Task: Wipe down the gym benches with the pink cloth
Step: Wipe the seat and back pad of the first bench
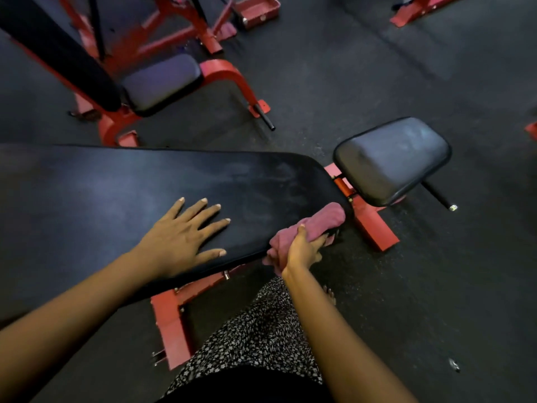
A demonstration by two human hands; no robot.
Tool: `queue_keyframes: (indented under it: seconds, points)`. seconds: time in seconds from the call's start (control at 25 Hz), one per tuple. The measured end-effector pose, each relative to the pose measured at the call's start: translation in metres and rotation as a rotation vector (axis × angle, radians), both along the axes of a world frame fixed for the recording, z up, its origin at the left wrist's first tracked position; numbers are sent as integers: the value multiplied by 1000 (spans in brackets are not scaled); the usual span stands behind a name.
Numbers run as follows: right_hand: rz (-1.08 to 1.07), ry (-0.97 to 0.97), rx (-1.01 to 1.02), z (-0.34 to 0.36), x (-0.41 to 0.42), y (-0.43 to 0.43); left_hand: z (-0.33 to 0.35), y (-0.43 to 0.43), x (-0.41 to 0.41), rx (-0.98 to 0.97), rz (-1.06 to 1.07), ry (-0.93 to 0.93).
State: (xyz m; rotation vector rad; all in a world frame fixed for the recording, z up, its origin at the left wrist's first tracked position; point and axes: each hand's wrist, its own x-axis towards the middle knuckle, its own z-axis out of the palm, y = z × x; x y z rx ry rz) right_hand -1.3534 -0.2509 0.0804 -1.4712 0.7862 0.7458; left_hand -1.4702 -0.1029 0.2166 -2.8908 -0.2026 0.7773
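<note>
A long black padded bench back (122, 184) on a red frame runs across the middle of the view, with dusty smears near its right end. Its separate black seat pad (392, 158) sits to the right. My left hand (183, 234) lies flat on the pad, fingers spread, holding nothing. My right hand (305, 248) grips the bunched pink cloth (319, 221) and presses it against the pad's near right corner and edge.
A second red-framed bench with a black seat (162, 82) stands behind, at upper left. Red frame feet (377, 231) and a black peg (438, 196) jut out onto the dark rubber floor. More red equipment bases (406, 16) sit at the top right.
</note>
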Motion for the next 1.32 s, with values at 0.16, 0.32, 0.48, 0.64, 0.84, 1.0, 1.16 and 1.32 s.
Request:
queue_keyframes:
  seconds: [0.16, 0.32, 0.48, 0.64, 0.84, 1.0, 1.16, 1.32]
  points:
    - [80, -92, -35, 21, -31, 11, 0, -3, 1, 31, 27, 21]
    - [182, -176, -55, 48, -56, 14, 1, -5, 2, 75, 12, 54]
    - [419, -339, -18, 71, -94, 4, 10, -8, 0, 32, 94, -42]
    - [765, -608, 85, 82, -90, -38, 23, -59, -57, -285, 398, -707]
    - [1346, -1432, 14, 88, -46, -70, -4, -159, -106, -604, 1384, -1584]
    - [1557, -2217, 25, 91, 0, -35, -1, -125, -94, -1268, 1802, -2083]
    - [1759, -2676, 162, 79, 28, 11, 15, -94, -90, -1572, 1568, -2244]
    - [1720, -2825, 266, 76, 19, 31, 4, -95, -107, -1700, 1486, -2188]
